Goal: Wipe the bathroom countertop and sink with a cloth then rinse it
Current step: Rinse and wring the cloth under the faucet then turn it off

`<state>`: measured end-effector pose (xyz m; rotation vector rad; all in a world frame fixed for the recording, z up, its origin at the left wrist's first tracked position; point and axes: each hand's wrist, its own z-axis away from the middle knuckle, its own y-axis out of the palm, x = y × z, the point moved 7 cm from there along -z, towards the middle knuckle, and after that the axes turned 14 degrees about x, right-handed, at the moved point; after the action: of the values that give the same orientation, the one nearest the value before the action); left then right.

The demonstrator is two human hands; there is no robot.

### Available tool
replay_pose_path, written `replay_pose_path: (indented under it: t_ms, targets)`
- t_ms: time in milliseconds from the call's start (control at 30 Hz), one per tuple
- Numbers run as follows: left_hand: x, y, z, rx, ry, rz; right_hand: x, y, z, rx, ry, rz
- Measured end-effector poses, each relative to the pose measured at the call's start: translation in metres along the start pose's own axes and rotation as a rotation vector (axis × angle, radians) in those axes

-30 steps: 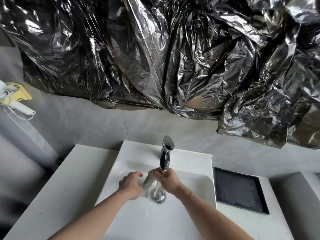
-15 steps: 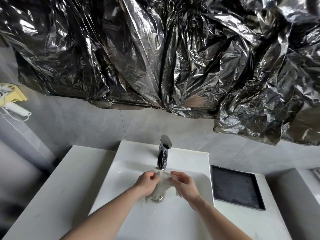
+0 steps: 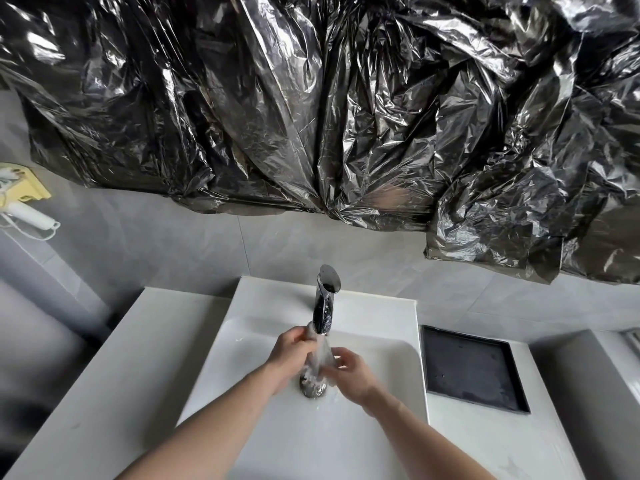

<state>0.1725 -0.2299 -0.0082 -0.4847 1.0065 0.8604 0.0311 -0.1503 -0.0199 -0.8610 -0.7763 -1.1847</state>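
Directly under the spout of the chrome faucet [image 3: 325, 303], a pale, wet cloth [image 3: 317, 358] hangs in a narrow, stretched strip over the white sink [image 3: 388, 362]. Its top end sits just below the faucet's outlet and its lower end trails down toward the metal drain [image 3: 312, 389], which lies straight below the faucet in the basin floor. The fabric looks thin and blurred, so its weave and exact edges cannot be made out.

The left hand [image 3: 290, 355] is to the left of the faucet, its fingers curled closed around the upper part of the cloth, thumb side up near the spout. The right hand [image 3: 348, 370] is lower and to the right of the faucet, its fingers bent and pinching the cloth's lower part, with the fingertips loosely spread rather than clenched. Both bare forearms reach in from the bottom edge of the view and meet in front of the faucet.

Left of the faucet, the white countertop [image 3: 114, 368] runs flat beside the sink. Right of the faucet, a shallow black tray [image 3: 474, 370] sits on the counter, just beside the sink's rim. Behind the faucet rises a grey tiled wall [image 3: 194, 244], and above that hangs a wide sheet of crumpled black plastic [image 3: 311, 109]. Far left of the faucet, a white and yellow fixture [image 3: 24, 199] is mounted on the wall.
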Motion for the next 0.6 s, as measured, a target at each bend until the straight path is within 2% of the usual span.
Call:
replay_pose_path:
  t_ms: [100,200,433,600]
  targets:
    - [0.006,-0.018,0.004,-0.049,-0.028,-0.026,0.006,-0.001,-0.006,-0.075,0.003,-0.057]
    - [0.011,-0.037,0.006,-0.164,-0.034,-0.142,0.012,0.001,-0.013,-0.089,-0.001,-0.124]
    - [0.009,-0.066,0.014,-0.282,-0.076,-0.629,0.026,-0.003,-0.017,-0.09,-0.004,0.025]
    - [0.01,-0.072,0.02,-0.294,-0.114,-0.722,0.032,-0.001,-0.017,-0.062,-0.025,0.041]
